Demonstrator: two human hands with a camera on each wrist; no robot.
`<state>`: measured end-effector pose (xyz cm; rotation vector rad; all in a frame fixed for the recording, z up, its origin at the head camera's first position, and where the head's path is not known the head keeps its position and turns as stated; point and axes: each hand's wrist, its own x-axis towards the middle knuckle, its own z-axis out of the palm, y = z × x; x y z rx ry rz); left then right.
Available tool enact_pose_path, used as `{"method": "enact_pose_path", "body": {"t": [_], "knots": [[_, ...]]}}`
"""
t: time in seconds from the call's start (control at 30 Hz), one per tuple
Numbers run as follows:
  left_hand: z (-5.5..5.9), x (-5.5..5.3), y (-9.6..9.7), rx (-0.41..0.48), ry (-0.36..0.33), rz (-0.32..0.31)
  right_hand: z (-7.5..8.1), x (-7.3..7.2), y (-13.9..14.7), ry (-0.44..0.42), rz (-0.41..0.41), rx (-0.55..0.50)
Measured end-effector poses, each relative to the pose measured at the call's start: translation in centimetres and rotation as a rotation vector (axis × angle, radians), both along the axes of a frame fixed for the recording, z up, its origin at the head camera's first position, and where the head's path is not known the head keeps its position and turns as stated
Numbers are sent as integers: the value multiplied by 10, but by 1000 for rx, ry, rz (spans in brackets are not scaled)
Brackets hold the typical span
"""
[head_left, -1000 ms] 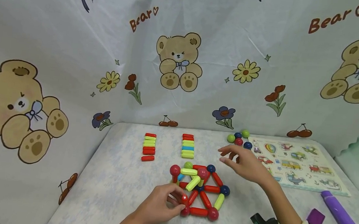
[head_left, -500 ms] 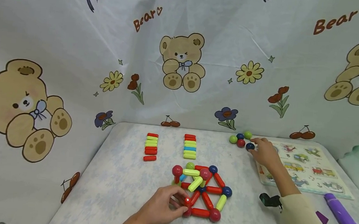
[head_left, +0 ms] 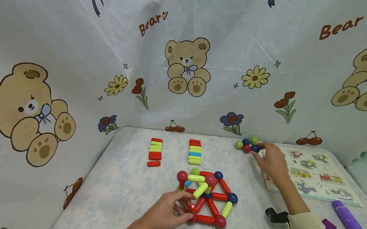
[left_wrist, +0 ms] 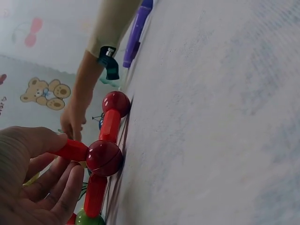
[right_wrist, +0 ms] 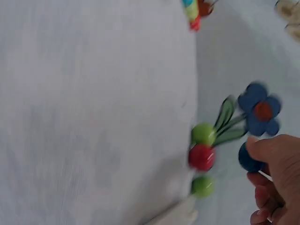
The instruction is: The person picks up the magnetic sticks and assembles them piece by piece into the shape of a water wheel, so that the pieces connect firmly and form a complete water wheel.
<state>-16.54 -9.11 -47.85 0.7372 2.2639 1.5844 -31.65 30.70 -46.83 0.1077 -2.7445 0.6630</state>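
My left hand (head_left: 165,212) pinches a red magnetic stick (left_wrist: 72,151) between thumb and fingers. That stick stands up from a dark red ball (left_wrist: 104,158) at the near left corner of a ball-and-stick structure (head_left: 206,219). Red, yellow-green and blue sticks join the structure's balls, and part of it rises to a second level at the left. At the back right, my right hand (head_left: 272,163) holds a dark blue ball (right_wrist: 248,158) between thumb and fingers. Beside it lie a red ball (right_wrist: 202,157) and green balls, one of them a green ball (right_wrist: 203,186) lower down.
Two columns of loose sticks, a left column (head_left: 155,148) and a right column (head_left: 195,152), lie behind the structure. A picture board (head_left: 315,177) lies right of the balls. Toward the right edge are a purple tube (head_left: 355,227) and a purple piece (head_left: 329,228).
My right hand has reached from beside the structure to the loose balls at the back and taken hold of a dark blue one. The left hand keeps its pinch on the red stick.
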Motion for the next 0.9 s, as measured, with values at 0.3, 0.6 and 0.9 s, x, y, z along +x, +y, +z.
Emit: {"method": "enact_pose_path", "body": {"t": [0.3,0.6,0.9], "knots": [[-5,-1,-1,27,-40,-3,48,70,-93,286,426,-159],[-3,-6,-14,1,40,-26,57,122,-146,90,878,-119],[29,-25,-44,-149,170,120,48,126,-155,24,886,11]]}}
